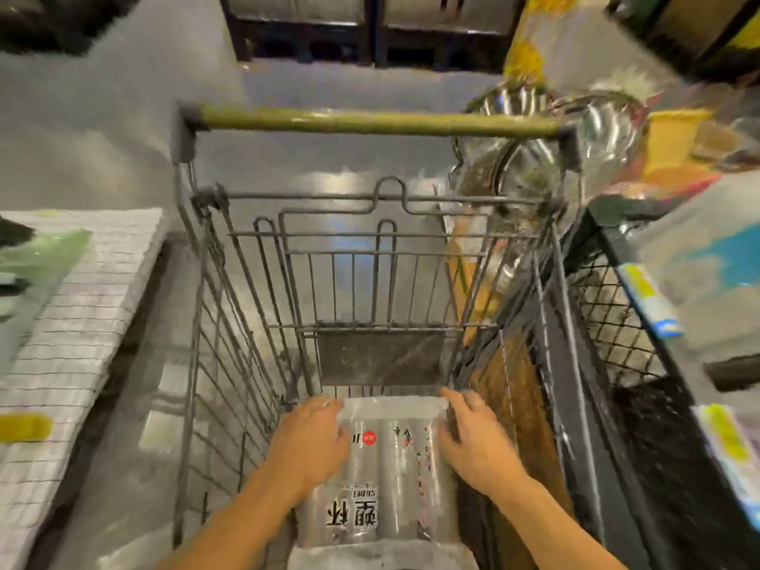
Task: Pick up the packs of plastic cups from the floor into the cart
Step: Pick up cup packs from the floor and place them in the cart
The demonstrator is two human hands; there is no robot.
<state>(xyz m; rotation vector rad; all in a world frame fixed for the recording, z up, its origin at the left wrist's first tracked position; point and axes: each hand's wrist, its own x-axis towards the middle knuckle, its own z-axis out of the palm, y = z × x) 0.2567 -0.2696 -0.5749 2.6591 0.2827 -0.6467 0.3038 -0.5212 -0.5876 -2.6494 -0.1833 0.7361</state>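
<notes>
Two hands, one pack of plastic cups, one cart.
At lower centre, the left hand and right hand grasp the pack by its two sides, fingers curled at its far corners, inside the cart. The wire walls stand close outside both wrists, and a dark flap lies just beyond the pack. Shelving crowds the cart's right side; grey floor shows at left. The pack is clear film with black characters and a red dot.

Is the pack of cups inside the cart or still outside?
Inside. The pack of cups lies between the wire walls of the cart, with the left hand and right hand holding its sides.
</notes>
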